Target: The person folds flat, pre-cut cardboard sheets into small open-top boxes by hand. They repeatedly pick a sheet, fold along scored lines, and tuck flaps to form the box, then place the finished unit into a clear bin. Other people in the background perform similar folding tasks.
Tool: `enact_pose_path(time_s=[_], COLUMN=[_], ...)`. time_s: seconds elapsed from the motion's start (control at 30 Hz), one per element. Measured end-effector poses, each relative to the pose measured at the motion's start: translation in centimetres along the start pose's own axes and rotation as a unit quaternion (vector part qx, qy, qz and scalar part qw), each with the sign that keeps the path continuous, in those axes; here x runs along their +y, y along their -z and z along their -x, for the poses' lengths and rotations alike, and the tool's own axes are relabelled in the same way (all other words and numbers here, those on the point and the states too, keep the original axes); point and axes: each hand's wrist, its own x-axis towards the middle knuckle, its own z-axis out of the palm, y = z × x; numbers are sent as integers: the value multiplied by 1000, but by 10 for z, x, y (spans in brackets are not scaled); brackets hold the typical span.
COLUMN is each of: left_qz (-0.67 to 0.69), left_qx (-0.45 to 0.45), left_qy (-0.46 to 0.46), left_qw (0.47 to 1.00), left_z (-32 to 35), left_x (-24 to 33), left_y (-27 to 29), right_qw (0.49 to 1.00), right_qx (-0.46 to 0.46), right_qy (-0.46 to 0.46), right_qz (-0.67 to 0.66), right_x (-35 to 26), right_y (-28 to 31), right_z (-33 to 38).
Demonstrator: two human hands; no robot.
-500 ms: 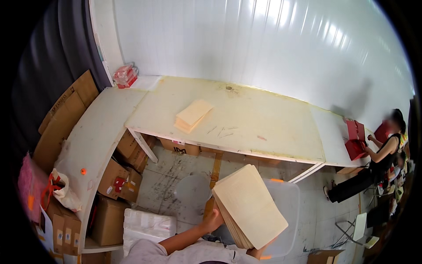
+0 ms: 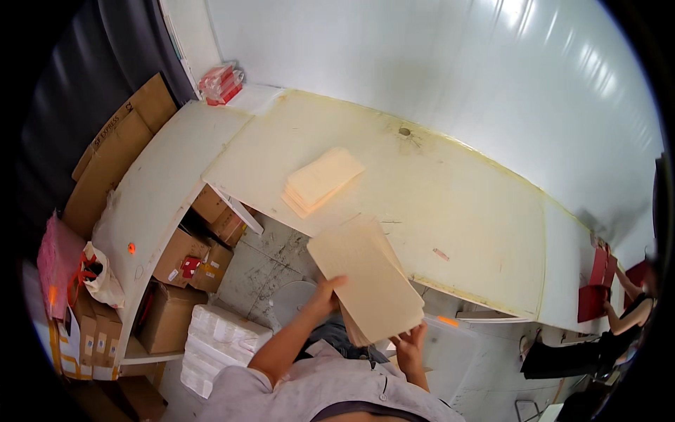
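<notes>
Between my two hands is a thick stack of cream-coloured paper sheets, tilted and slightly fanned at its edges. My left hand grips its left side, with the thumb on top and the other fingers hidden beneath. At the lower right corner, my right hand holds the stack's edge with bent fingers. The far end of the held stack overlaps the near edge of the white table. Another stack of cream sheets lies on that table, a little beyond the held one.
A side table runs along the left, with cardboard boxes beneath. White foam blocks and a round stool stand near my left arm. A translucent bin is at my right. Far right, a person handles a red box.
The held stack has moved forward and left, from over the bin to the table's near edge. My right hand has come into clearer view. The view has shifted and turned.
</notes>
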Motion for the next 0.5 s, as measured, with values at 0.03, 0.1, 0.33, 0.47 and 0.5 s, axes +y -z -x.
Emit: enact_pose_path(time_s=[0.03, 0.1, 0.33, 0.47, 0.5], left_qz=[-5, -51, -14, -61, -97], left_qx=[1, 24, -3, 58, 72], left_qy=[-17, -14, -45, 16, 9], left_qw=[1000, 998, 999, 996, 993], left_z=[-7, -39, -154, -224, -237], left_x=[0, 13, 73, 177, 212], left_y=[-4, -16, -20, 46, 68], right_qw=[1000, 984, 988, 966, 951], right_qx=[-2, -43, -120, -247, -294], right_qy=[-17, -60, -50, -70, -85], right_qz=[-20, -159, 79, 38, 26], right_x=[2, -2, -15, 26, 45], right_y=[8, 19, 9, -60, -89], right_z=[-12, -48, -171, -268, -293])
